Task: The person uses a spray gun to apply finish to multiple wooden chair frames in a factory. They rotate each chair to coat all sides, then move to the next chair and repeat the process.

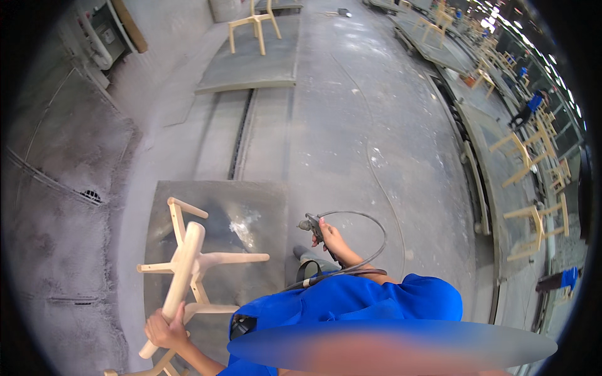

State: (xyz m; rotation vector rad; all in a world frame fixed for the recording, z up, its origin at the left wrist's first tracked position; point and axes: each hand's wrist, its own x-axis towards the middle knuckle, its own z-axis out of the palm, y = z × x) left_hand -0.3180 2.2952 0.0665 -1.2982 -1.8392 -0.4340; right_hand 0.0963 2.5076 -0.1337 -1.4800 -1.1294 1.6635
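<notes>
My left hand is wrapped round the lower end of a thick, pale rail on a bare wooden chair frame. The frame stands on a grey square platform, its legs and rails spreading out below the rail. Away from the chair, on its right, my right hand grips a dark spray gun, whose nozzle end points left. A thin hose loops from the gun back past my right forearm. Part of another wooden frame shows at the lower left edge.
Ahead, a second platform carries a wooden chair, and a floor track runs between the platforms. A dusty grey wall stands left. On the right, more platforms hold several chairs, and a person in blue stands farther off.
</notes>
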